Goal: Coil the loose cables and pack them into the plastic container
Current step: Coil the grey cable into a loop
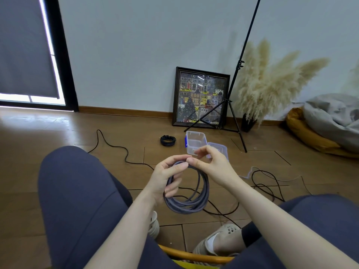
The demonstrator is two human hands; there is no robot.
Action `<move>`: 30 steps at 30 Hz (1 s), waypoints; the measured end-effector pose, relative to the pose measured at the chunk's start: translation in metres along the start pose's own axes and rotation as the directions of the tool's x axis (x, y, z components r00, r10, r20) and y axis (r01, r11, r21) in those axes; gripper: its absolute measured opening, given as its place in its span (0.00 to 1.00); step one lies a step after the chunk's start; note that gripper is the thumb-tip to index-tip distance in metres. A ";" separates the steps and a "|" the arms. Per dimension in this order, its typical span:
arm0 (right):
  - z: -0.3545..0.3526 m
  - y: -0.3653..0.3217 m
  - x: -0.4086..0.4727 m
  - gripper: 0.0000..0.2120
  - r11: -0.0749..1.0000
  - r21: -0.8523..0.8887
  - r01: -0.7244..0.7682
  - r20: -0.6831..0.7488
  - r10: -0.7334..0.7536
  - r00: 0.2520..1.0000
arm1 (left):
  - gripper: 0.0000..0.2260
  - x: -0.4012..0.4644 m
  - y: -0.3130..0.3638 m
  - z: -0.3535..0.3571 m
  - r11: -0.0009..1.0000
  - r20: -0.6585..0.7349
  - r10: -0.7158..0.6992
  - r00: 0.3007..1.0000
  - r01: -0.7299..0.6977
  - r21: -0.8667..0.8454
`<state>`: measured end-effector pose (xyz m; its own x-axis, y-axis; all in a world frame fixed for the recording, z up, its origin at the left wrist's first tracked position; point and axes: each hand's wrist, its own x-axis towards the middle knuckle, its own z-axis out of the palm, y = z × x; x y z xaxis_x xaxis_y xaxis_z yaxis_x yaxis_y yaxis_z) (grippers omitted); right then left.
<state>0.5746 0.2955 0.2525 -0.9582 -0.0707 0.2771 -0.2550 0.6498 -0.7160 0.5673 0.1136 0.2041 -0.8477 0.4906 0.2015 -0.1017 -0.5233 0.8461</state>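
1. The grey cable coil (187, 193) hangs between the knees; the left hand (167, 179) grips its loops, the right hand (210, 166) pinches its top.
2. A black bundle (168, 140) lies finished at 11 o'clock beside the empty plastic container (195, 142); nothing is packed.
3. Loose black cables (266, 183) trail over the wooden floor (58, 133) at 3 o'clock.

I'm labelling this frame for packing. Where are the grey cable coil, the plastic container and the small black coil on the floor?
grey cable coil (186, 207): head view, bottom of the loop.
plastic container (195, 141): head view, its near wall.
small black coil (168, 140): head view, its ring.
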 end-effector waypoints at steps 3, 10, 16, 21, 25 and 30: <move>-0.004 0.003 -0.003 0.34 0.972 0.105 -0.212 0.313 0.170 0.934 | 0.16 0.000 -0.001 -0.001 0.999 0.003 0.040 0.999 -0.040 -0.029; -0.001 0.010 -0.011 0.26 0.954 0.159 -0.255 0.351 0.187 0.918 | 0.13 0.007 -0.009 0.000 0.964 -0.394 0.157 0.905 -0.054 0.261; 0.011 0.009 -0.014 0.13 0.996 -0.004 -0.092 0.156 0.091 0.983 | 0.08 0.004 -0.014 0.003 0.851 -0.420 0.331 0.845 -0.074 0.520; 0.020 0.010 -0.013 0.16 0.966 -0.233 -0.112 0.037 0.124 0.992 | 0.05 0.003 -0.019 0.006 0.738 -0.380 0.395 0.837 -0.043 0.674; 0.023 0.012 -0.015 0.16 0.981 -0.170 -0.089 0.072 0.102 0.992 | 0.04 0.004 -0.019 0.004 0.748 -0.410 0.423 0.808 -0.056 0.662; 0.020 0.014 -0.018 0.17 0.987 0.154 -0.054 0.112 0.037 0.993 | 0.06 0.010 -0.019 0.000 0.868 -0.573 0.368 0.732 -0.049 0.495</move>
<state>0.5860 0.2912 0.2243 -0.9755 -0.1305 0.1772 -0.2197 0.5286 -0.8200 0.5604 0.1289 0.1899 -0.9563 -0.2332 0.1762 0.2110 -0.1337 0.9683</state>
